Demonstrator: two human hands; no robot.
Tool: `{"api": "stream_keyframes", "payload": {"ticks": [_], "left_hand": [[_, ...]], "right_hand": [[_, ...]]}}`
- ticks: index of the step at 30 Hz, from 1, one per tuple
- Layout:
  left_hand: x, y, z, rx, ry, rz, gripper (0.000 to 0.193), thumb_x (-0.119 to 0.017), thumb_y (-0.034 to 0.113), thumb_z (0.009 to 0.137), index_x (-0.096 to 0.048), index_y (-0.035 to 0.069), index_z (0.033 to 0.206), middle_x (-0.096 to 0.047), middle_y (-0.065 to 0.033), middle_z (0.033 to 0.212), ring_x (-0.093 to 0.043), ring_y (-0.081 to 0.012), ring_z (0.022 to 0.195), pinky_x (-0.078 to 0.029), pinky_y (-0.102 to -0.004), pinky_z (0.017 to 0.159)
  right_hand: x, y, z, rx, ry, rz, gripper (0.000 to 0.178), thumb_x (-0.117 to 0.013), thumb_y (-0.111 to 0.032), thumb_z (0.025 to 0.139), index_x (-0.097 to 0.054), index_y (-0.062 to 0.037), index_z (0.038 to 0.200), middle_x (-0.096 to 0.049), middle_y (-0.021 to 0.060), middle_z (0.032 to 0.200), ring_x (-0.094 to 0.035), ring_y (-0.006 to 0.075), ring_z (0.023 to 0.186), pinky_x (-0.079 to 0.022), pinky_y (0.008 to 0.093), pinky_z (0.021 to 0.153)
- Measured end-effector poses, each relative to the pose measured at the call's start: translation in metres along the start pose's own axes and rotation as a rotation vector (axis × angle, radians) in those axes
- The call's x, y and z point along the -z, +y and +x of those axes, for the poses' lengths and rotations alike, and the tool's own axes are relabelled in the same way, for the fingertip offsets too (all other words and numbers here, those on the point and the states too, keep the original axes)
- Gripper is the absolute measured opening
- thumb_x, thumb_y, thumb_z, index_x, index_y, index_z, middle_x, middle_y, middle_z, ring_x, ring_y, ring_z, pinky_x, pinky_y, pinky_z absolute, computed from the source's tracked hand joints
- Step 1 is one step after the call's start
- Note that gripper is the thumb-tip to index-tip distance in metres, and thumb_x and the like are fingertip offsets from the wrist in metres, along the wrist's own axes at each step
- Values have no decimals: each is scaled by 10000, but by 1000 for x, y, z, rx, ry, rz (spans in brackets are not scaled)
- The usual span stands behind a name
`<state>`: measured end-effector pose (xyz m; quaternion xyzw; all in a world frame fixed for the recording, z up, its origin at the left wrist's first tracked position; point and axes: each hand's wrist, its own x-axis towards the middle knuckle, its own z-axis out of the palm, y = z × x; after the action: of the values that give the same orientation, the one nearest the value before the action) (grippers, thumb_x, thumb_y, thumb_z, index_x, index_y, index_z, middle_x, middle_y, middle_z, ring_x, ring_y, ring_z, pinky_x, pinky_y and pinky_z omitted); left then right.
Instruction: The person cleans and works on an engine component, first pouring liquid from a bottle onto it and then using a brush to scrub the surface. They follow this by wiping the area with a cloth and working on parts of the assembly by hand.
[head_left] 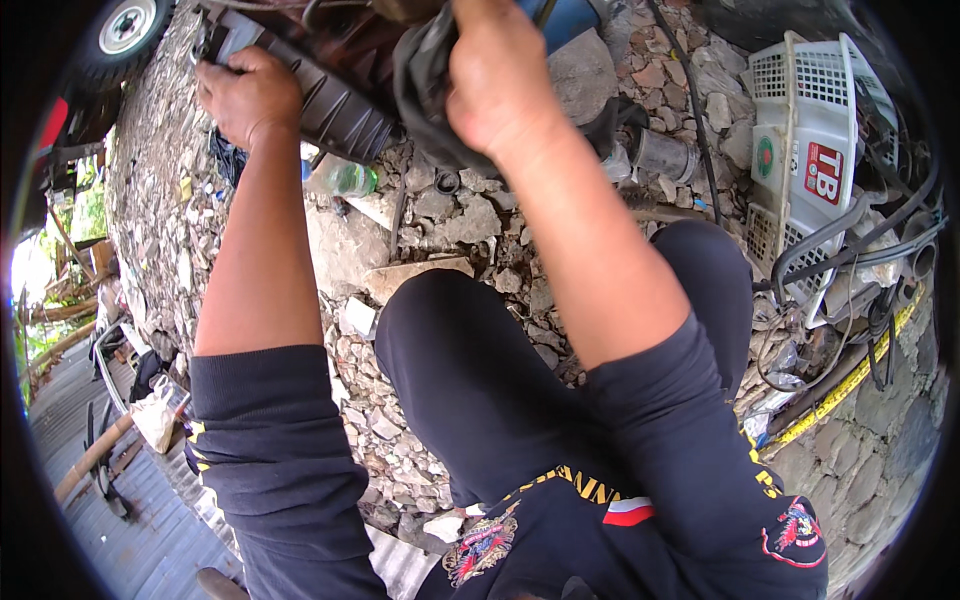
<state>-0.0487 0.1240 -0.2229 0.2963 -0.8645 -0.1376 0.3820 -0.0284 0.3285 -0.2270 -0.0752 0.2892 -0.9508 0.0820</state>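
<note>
At the upper left my left hand (250,98) is closed on the end of a black ribbed plastic part (345,112), its fingers curled over the edge. My right hand (500,85), a little blurred, grips a dark cloth (425,90) at the top middle. The cloth hangs down beside the ribbed part's right end; whether the two touch I cannot tell. Behind them sit dark reddish-brown and blue objects (572,18), partly cut off by the top edge. My knees are bent below my arms.
Rubble and stones (470,220) cover the ground, with a green-tinted plastic bottle (352,180) among them. A white plastic basket (805,130) stands at the right, beside black tubes (850,240) and a yellow strip (850,385). A wheel (128,25) shows at the top left.
</note>
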Motion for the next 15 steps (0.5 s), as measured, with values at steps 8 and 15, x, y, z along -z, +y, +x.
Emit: {"api": "stream_keyframes", "payload": {"ticks": [8,15], "left_hand": [[2,1,-2,35,43,-56,643,-386,399,898,-436,-1,1399,-463,-303,1376,-516,-469,1202,-423,-511,1015],[-6,-3,-1,69,84,128,556,-453,438,989,-435,97,1429,-542,-132,1365,-599,-260,1127,-490,-425,931]], "right_hand": [[-9,-16,-43,-8,-57,-199,625,-472,8,944,-242,-8,1525,-472,96,1443,-563,162,1161,-474,257,919],[13,-2,-20,351,-14,-851,396,-621,-228,975,-564,-41,1319,-673,63,1135,-633,132,956,-521,292,828]]}}
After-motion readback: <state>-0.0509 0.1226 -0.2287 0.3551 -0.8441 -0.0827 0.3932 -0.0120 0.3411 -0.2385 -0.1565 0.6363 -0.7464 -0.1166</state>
